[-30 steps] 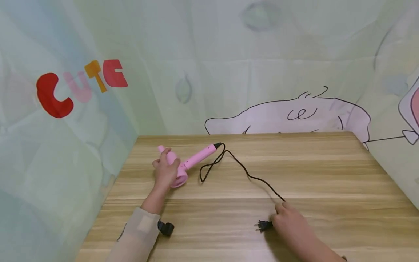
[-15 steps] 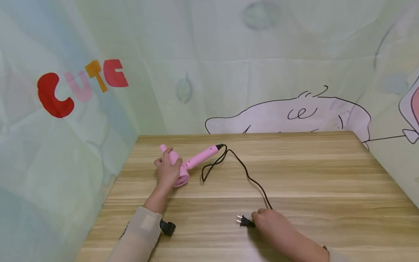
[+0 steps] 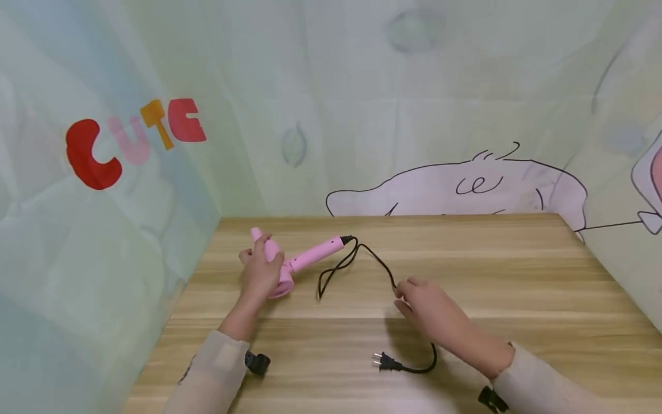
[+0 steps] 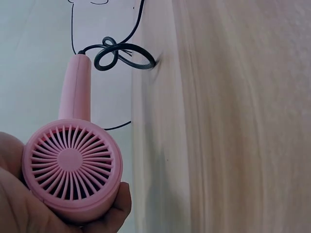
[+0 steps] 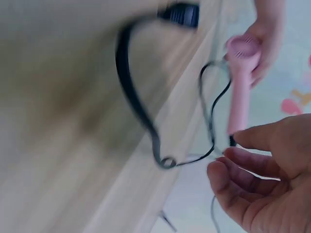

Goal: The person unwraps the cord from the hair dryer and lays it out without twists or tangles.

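Note:
A pink hair dryer (image 3: 316,255) lies at the left of the wooden table, its handle angled toward the back right. My left hand (image 3: 261,273) grips its barrel, with fingers and thumb wrapped about the round grille end (image 4: 70,159) in the left wrist view. From the handle a black cord (image 3: 381,263) runs in a loose loop, then rightward. My right hand (image 3: 433,310) is over the cord near mid-table; in the right wrist view its thumb and fingers (image 5: 219,177) are parted, holding nothing. The two-pin plug (image 3: 387,362) lies near the front, prongs pointing left.
The wooden table (image 3: 517,270) reaches back to a pale cloth backdrop (image 3: 362,115) with a line drawing and coloured letters. Black camera mounts (image 3: 257,363) sit on both wrists, over beige sleeves.
My right hand first carried the plug leftward, then let it go on the table and moved up and back over the cord. My left hand stays on the hair dryer.

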A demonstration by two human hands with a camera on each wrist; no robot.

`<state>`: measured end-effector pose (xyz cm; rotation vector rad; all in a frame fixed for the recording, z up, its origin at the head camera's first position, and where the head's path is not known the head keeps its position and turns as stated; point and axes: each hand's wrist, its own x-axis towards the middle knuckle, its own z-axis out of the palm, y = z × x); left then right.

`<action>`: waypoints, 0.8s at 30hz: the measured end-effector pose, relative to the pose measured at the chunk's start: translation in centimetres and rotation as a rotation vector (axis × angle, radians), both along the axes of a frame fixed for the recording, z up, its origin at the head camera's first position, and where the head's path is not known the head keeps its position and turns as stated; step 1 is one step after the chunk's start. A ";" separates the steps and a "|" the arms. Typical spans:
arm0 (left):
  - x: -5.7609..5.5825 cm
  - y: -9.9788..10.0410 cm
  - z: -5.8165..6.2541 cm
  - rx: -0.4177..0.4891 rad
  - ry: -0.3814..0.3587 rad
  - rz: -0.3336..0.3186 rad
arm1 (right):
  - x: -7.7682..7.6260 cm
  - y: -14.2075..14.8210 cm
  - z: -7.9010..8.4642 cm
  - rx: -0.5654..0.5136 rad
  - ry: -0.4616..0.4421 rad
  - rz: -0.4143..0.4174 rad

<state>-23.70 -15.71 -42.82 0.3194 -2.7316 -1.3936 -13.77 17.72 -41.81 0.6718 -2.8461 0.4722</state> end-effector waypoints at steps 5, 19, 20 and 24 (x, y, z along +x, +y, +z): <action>0.0 -0.3 0.3 -0.035 0.007 -0.010 | -5.1 -0.8 -0.5 0.005 -0.099 -0.064; 0.4 -1.1 0.7 -0.048 0.005 -0.042 | -12.4 -2.5 -3.7 0.192 -0.223 -0.067; 0.3 -1.1 0.7 -0.048 0.007 -0.044 | -12.5 -2.5 -3.7 0.196 -0.221 -0.067; 0.4 -1.2 0.7 -0.044 0.014 -0.043 | -12.3 -2.3 -3.6 0.207 -0.219 -0.084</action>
